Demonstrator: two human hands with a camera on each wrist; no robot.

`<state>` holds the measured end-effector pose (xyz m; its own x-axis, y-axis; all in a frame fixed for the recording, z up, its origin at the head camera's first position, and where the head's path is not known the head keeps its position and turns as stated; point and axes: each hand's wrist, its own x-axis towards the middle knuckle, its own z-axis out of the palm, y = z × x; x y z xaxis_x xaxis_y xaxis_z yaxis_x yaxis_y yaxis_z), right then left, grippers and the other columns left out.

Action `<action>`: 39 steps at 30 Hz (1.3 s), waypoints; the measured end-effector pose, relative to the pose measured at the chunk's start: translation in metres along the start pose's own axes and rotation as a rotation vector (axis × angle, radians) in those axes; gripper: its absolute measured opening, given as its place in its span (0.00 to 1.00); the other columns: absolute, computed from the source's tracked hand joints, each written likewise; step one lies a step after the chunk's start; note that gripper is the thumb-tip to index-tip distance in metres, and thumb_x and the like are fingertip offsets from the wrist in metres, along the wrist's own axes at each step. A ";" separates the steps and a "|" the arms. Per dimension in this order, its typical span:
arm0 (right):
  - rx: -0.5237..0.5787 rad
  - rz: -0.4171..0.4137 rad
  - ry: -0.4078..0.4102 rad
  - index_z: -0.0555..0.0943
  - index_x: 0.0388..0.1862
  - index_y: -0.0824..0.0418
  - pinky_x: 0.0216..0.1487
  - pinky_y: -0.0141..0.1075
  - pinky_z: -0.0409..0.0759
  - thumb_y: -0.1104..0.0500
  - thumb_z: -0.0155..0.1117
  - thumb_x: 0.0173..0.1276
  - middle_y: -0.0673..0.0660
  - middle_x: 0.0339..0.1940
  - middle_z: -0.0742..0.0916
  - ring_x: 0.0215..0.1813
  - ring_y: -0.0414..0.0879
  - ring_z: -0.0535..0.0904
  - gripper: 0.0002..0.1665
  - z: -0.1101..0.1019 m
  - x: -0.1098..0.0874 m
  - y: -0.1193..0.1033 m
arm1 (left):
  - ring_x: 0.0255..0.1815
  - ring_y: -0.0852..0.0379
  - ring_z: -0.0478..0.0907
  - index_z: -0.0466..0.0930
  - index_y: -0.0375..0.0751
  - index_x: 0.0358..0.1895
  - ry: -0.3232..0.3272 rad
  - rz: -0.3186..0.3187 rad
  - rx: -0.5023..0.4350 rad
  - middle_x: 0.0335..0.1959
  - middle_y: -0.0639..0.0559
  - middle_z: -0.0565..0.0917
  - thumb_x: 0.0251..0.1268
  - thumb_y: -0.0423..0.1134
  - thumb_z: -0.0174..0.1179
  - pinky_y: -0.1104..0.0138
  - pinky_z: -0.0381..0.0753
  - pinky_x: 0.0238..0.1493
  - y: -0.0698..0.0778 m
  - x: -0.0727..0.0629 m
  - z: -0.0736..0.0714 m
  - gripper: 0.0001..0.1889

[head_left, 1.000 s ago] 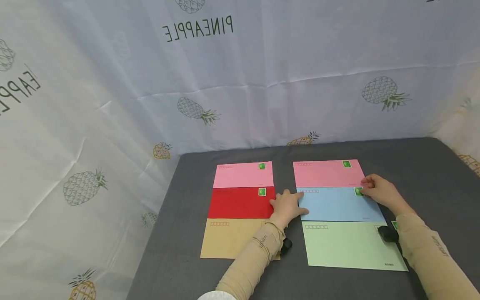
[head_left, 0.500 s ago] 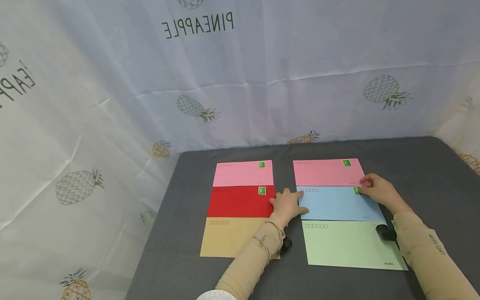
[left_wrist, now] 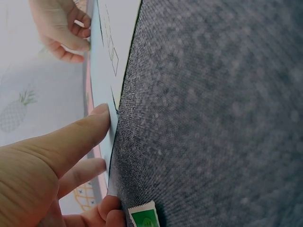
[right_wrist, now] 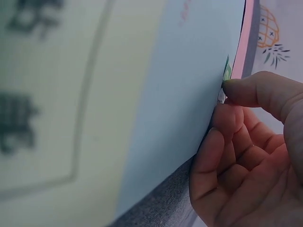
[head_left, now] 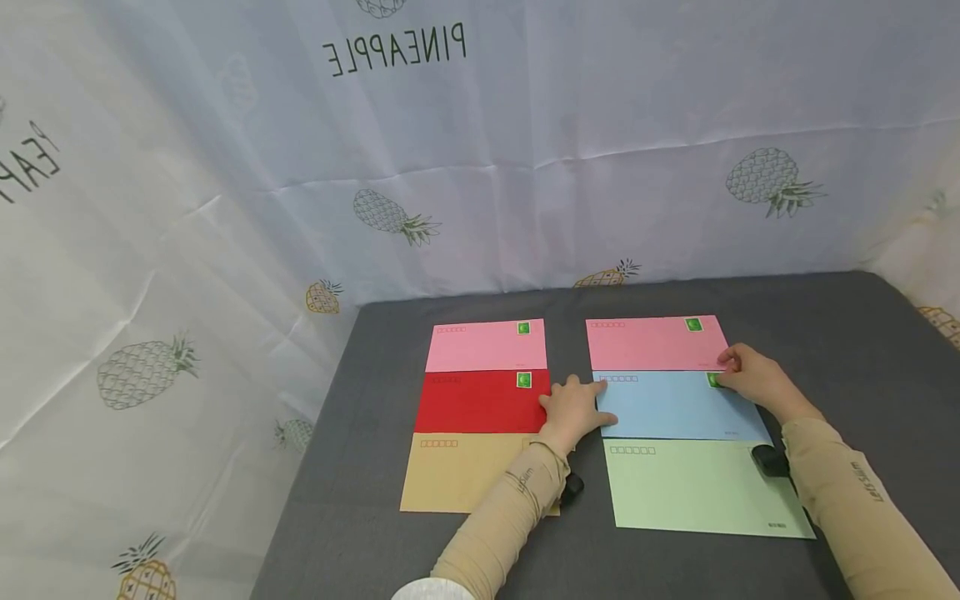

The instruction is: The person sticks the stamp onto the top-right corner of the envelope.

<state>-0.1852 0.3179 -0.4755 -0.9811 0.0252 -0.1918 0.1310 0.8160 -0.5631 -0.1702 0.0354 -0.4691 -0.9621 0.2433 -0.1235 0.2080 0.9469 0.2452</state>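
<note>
My right hand [head_left: 767, 382] pinches a green postage stamp [head_left: 712, 380] between thumb and fingertips at the upper right corner of the blue envelope [head_left: 675, 408]. In the right wrist view only part of that stamp [right_wrist: 227, 71] shows above the thumb tip. My left hand [head_left: 572, 412] lies with fingers spread between the two columns of envelopes. Its thumb and a fingertip rest on the left edge of the blue envelope, and its other side reaches the right edge of the red envelope [head_left: 465, 402]. Below its fingers in the left wrist view lies a loose-looking green stamp [left_wrist: 146, 216].
Pink envelopes [head_left: 483, 348] [head_left: 648, 346] top both columns, each with a green stamp at its upper right. The tan envelope [head_left: 450, 479], partly under my left sleeve, and the pale green envelope [head_left: 697, 492] lie nearest me. A patterned curtain [head_left: 487, 208] borders the grey table [head_left: 337, 500].
The right hand and its stamp have shifted slightly left on the blue envelope. A green stamp beside my right sleeve is now covered by it. My left hand stays put.
</note>
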 end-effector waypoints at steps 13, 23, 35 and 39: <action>0.000 -0.002 -0.013 0.66 0.50 0.73 0.34 0.38 0.69 0.55 0.56 0.64 0.64 0.35 0.73 0.39 0.57 0.71 0.24 0.000 -0.001 0.002 | 0.46 0.50 0.74 0.71 0.69 0.61 0.000 0.008 -0.006 0.49 0.50 0.77 0.48 0.57 0.66 0.55 0.70 0.41 -0.001 -0.001 0.001 0.32; -0.008 0.000 -0.016 0.67 0.50 0.73 0.35 0.38 0.70 0.54 0.56 0.64 0.66 0.38 0.75 0.39 0.56 0.71 0.25 -0.001 -0.001 0.000 | 0.46 0.50 0.74 0.70 0.70 0.62 -0.008 0.011 0.004 0.50 0.50 0.76 0.49 0.57 0.65 0.55 0.71 0.41 0.000 0.001 0.000 0.31; -0.014 0.004 -0.025 0.67 0.49 0.73 0.34 0.37 0.70 0.55 0.57 0.64 0.65 0.36 0.74 0.38 0.55 0.71 0.25 -0.002 0.001 -0.002 | 0.47 0.50 0.74 0.70 0.70 0.62 -0.001 0.007 0.004 0.50 0.50 0.77 0.49 0.58 0.66 0.55 0.71 0.41 0.000 0.001 -0.001 0.32; -0.018 0.003 -0.031 0.66 0.50 0.74 0.34 0.38 0.71 0.54 0.56 0.64 0.66 0.37 0.75 0.38 0.56 0.71 0.25 -0.001 0.001 -0.001 | 0.47 0.50 0.74 0.70 0.70 0.62 -0.009 0.009 0.008 0.50 0.51 0.77 0.49 0.57 0.65 0.54 0.71 0.42 -0.001 0.000 0.000 0.32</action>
<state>-0.1864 0.3181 -0.4746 -0.9757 0.0100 -0.2188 0.1314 0.8261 -0.5480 -0.1707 0.0343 -0.4691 -0.9584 0.2540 -0.1300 0.2184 0.9462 0.2388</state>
